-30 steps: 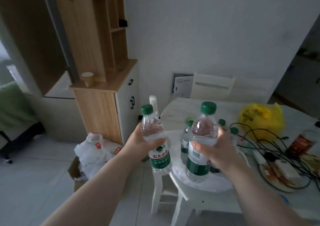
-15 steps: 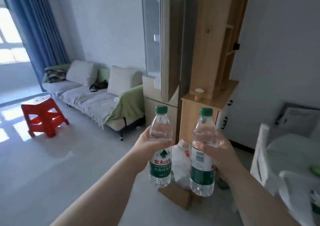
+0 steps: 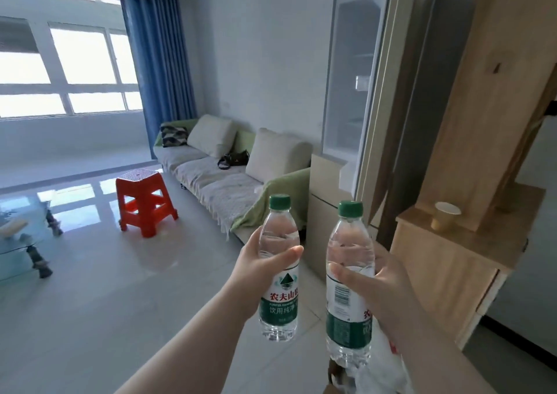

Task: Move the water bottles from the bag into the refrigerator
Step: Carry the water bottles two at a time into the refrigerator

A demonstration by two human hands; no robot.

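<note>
Head view: the left hand (image 3: pixel 256 276) is curled round the left bottle (image 3: pixel 280 303) and the right hand (image 3: pixel 373 291) round the right bottle (image 3: pixel 346 312) at its 3 o'clock. Both bottles are upright, capped and apart in mid-air. Neither is yet in the refrigerator (image 3: pixel 349 86), which stands door-open at 1 o'clock, so the carry appears under way with stowing outstanding. Against a second ago, the table bearing further bottles has left view and the sofa (image 3: pixel 217 179) has entered; both grips are unchanged.

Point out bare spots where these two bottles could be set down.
Cabinet top, in front of the cup, is bare wood. The floor between stool and sofa is open. Crowded: a plastic bag lies below the right bottle.
</note>
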